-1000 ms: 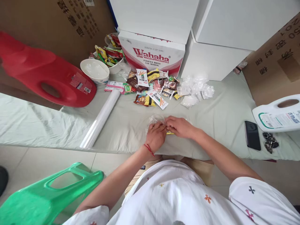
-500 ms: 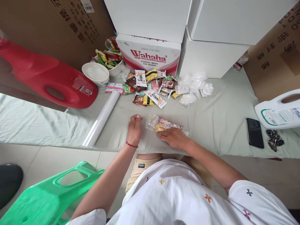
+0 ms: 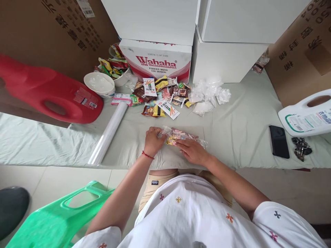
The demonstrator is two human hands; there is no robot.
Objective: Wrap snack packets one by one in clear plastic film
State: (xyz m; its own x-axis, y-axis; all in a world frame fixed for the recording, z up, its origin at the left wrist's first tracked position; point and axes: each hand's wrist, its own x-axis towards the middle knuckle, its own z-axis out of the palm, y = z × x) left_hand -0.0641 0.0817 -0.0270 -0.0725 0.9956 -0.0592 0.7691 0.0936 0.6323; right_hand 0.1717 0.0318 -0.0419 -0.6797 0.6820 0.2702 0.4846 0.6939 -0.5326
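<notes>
A small bundle of snack packets (image 3: 178, 136), yellow and pink, lies in crinkled clear plastic wrap (image 3: 165, 131) near the table's front edge. At its left end, my left hand (image 3: 154, 140) has its fingers curled on the loose end of the wrap; the fingertips are partly hidden. My right hand (image 3: 194, 152) rests flat over the bundle's front side, fingers stretched out across the packets. Behind both hands is a pile of mixed snack packets (image 3: 167, 107), with crumpled clear plastic (image 3: 210, 94) to its right.
Left of the hands lies a roll of clear film (image 3: 108, 134). Farther back stand a white bowl (image 3: 99, 84), a bowl of packets (image 3: 121, 81), a red jug (image 3: 64, 93) and a Wahaha box (image 3: 157, 62). A phone (image 3: 279, 142), keys (image 3: 301, 148) and a white jug (image 3: 305, 117) are right.
My left hand has moved right from the bare cloth to the wrap's left end and closed on it. My right hand stays on the bundle. The camera view has shifted slightly.
</notes>
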